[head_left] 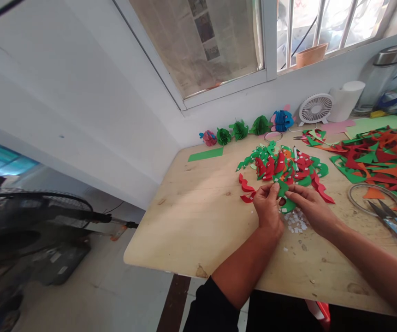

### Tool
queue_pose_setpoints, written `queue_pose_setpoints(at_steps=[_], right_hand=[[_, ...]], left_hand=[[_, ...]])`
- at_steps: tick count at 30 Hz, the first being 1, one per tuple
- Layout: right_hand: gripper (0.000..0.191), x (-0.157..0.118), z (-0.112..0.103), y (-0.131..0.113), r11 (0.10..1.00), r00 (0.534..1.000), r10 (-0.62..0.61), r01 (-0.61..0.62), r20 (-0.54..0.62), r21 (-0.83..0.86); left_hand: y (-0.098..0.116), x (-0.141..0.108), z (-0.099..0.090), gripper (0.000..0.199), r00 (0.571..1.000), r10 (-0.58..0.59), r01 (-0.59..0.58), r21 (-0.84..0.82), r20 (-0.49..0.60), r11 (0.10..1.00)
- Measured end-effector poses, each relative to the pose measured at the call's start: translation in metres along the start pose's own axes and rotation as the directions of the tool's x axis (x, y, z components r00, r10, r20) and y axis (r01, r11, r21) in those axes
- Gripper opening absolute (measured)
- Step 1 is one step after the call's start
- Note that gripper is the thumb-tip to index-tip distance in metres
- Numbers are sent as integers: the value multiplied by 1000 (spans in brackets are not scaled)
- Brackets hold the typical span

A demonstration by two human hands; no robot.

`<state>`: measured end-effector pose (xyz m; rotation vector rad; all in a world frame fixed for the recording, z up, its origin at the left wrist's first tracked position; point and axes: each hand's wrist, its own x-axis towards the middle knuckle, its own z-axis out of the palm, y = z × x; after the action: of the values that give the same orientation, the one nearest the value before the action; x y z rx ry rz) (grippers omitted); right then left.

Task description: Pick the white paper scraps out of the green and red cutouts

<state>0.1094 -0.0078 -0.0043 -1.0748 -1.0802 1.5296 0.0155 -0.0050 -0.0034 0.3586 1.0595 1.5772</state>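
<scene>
Between my two hands is a green paper cutout [282, 189] with wavy edges. My left hand [268, 203] pinches its left side between thumb and fingers. From the right, my right hand [307, 203] grips the same cutout with its fingertips. Just below lies a scatter of small white paper squares [298, 222]. Beyond my hands sits a heap of red and green paper cutouts [270, 167], several bearing white squares. Two red wavy pieces [245, 183] lie left of that heap, near my left hand.
Scissors [394, 221] and a tape roll [374, 186] lie at the right beside a large pile of paper scraps [385, 157]. Along the wall stand folded-paper figures [239, 129], a small white fan [316, 109] and a glass bottle [380, 78]. A green strip [205, 154] lies at the back left.
</scene>
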Motion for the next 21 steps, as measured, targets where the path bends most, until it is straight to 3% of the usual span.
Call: queue_pose_setpoints(at_steps=[6, 9, 15, 21], right_hand=[[22, -4, 1, -11, 987, 998, 67, -67, 2, 144], [21, -5, 0, -18, 969, 996, 91, -87, -6, 229], [10, -3, -5, -19, 880, 987, 157, -149, 20, 451], [11, -4, -6, -19, 864, 988, 153, -147, 27, 482]], left_hand=[[9, 2, -2, 24, 988, 144, -146, 47, 51, 988], [17, -1, -3, 22, 969, 164, -187, 112, 183, 976], [28, -3, -10, 24, 847, 205, -399, 333, 490, 854], [35, -1, -13, 23, 739, 276, -600, 414, 614, 685]])
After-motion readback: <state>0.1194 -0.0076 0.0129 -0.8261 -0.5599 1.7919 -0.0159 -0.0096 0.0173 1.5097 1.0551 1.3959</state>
